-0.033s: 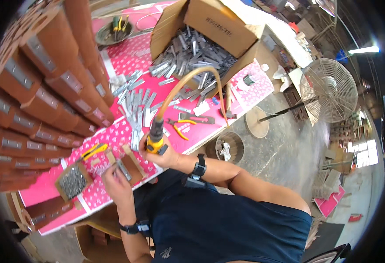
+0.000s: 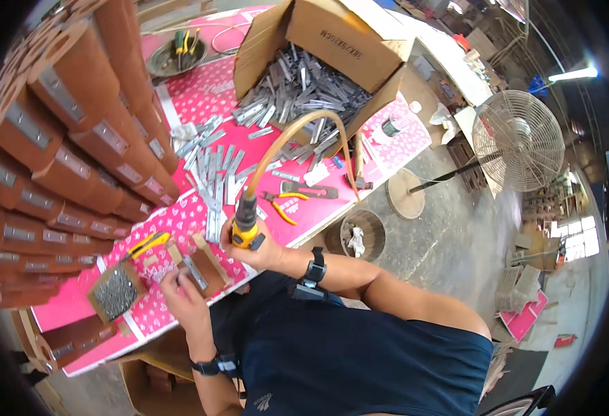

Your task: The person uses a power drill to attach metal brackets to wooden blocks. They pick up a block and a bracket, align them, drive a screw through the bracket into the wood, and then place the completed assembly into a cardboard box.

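Observation:
My right hand is closed around a yellow and black power screwdriver, which a tan hose meets at its top. Below and left of it, a reddish-brown wooden block lies at the table's front edge with a narrow metal strip on it. My left hand is beside the strip's left end, its fingertips pinched together; what is between them is too small to make out. Left of that hand stands a shallow box of small metal screws, and a yellow-handled cutter lies behind it.
Stacked reddish-brown pieces with metal plates rise at the left. A cardboard box of metal strips stands at the back, with loose strips before it. Pliers, a hammer, a bin and a fan are rightward.
My left fingertips have drawn slightly back from the metal strip, toward me. My right hand keeps hold of the screwdriver in nearly the same place.

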Demonstrator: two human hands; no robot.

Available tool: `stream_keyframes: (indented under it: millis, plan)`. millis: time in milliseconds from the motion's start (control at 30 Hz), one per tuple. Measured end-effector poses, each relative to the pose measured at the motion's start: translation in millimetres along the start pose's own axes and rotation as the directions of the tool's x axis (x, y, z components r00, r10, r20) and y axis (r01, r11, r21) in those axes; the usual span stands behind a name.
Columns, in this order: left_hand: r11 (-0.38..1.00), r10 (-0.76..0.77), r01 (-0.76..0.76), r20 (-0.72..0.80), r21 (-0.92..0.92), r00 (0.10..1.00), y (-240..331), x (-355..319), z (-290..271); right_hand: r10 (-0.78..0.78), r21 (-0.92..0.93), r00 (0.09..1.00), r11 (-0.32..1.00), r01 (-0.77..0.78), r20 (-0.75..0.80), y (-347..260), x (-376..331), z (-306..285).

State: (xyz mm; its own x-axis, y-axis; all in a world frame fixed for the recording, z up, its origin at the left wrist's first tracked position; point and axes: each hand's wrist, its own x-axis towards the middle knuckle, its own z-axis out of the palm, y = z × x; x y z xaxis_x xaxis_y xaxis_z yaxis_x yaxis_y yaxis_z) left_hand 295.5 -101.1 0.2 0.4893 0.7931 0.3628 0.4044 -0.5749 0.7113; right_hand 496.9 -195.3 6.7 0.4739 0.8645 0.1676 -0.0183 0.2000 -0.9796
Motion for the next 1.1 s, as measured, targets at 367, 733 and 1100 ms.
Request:
stream_keyframes:
  millis: [367,733,1100]
  plan:
    - [0.397,-0.463,0.613,0.427,-0.683,0.776,2.5,-31.2,-22.7,0.043,0.281,0.999,0.959,-0.033,-0.03,-23.1,3.7,9.6]
    - [0.624,-0.36,0.464,0.296,-0.628,0.885,8.0,-43.4,-2.6,0.027,0.617,0.991,0.78,-0.104,0.133,-71.1,33.1,46.8]
    - [0.681,-0.417,0.488,0.258,-0.546,0.871,11.7,-46.1,-8.6,-0.02,0.511,0.983,0.856,-0.076,0.18,-70.7,29.6,61.6]
